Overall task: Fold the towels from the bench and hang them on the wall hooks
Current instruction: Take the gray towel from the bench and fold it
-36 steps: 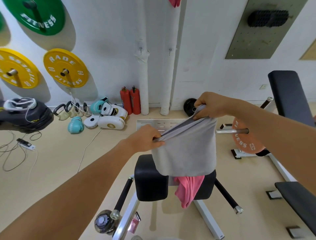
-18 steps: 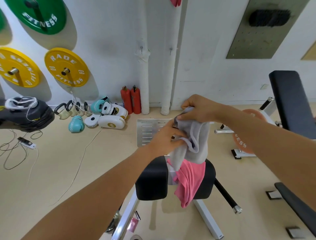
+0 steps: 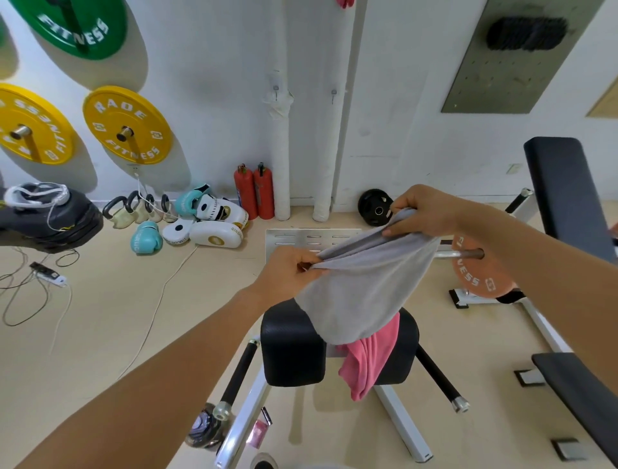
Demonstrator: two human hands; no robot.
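Note:
A grey towel [image 3: 363,288] hangs folded in the air above the black bench pad [image 3: 292,348]. My left hand [image 3: 289,272] pinches its near upper corner and my right hand [image 3: 426,216] grips the far upper corner, so the top edge is stretched between them. A pink towel [image 3: 368,360] lies crumpled on the bench pad and droops over its front. Two small wall hooks [image 3: 276,89] [image 3: 333,93] sit on the white wall above the padded pipes. A bit of another pink cloth [image 3: 346,3] shows at the top edge of the wall.
Two red extinguishers [image 3: 254,190] stand by the wall, with boxing pads and kettlebells [image 3: 200,221] to their left. A second bench [image 3: 568,194] and a pink plate on a bar [image 3: 478,271] are at the right. Cables [image 3: 33,284] lie on the left floor.
Half a second ago my hands were together with the grey towel bunched between them. They have moved apart, and the towel is stretched out flat again.

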